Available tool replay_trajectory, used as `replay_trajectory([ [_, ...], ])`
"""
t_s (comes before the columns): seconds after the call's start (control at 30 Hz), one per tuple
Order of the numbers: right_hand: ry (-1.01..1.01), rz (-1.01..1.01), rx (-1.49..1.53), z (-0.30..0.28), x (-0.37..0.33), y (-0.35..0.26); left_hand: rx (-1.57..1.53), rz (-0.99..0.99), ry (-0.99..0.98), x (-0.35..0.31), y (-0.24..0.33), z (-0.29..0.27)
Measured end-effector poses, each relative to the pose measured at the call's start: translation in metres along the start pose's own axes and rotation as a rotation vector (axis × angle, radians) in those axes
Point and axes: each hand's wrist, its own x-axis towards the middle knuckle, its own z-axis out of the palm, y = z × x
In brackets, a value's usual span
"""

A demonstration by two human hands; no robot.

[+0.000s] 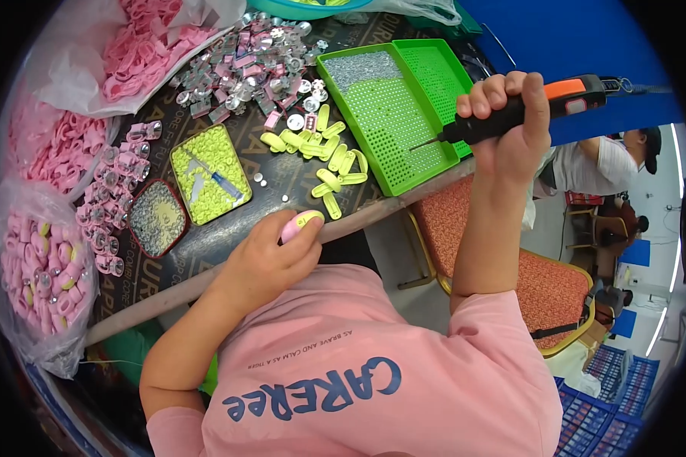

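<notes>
My left hand (pixel 270 255) is closed around a small pink and yellow-green plastic piece (pixel 306 221), close to the table's near edge. Raised on the right, my right hand (pixel 514 107) grips a black and orange electric screwdriver (pixel 570 89). Its thin bit points left, over a green perforated screw tray (pixel 396 185) with screws heaped at its far end. I cannot see whether a screw sits on the bit. Between the left hand and the tray lie several loose yellow-green plastic pieces (pixel 352 178).
A yellow-green tray of small parts (pixel 247 199) holds a screwdriver (pixel 225 184). Left of it stand a dish of screws (pixel 160 245), pink parts with clear pieces (pixel 114 179) and a plastic bag (pixel 68 324). Shiny pieces (pixel 251 68) are piled behind. An orange chair (pixel 549 286) stands right.
</notes>
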Motion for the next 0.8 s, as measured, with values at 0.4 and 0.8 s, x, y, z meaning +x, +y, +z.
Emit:
replay_trajectory([
  [0.4, -0.270, 0.203, 0.208, 0.080, -0.046, 0.069, -0.112, -0.018, 0.122, -0.006, -0.002, 0.010],
  [0.8, -0.340, 0.235, 0.164, 0.089, -0.065, 0.088, -0.103, -0.026, 0.120, -0.012, -0.003, 0.006],
])
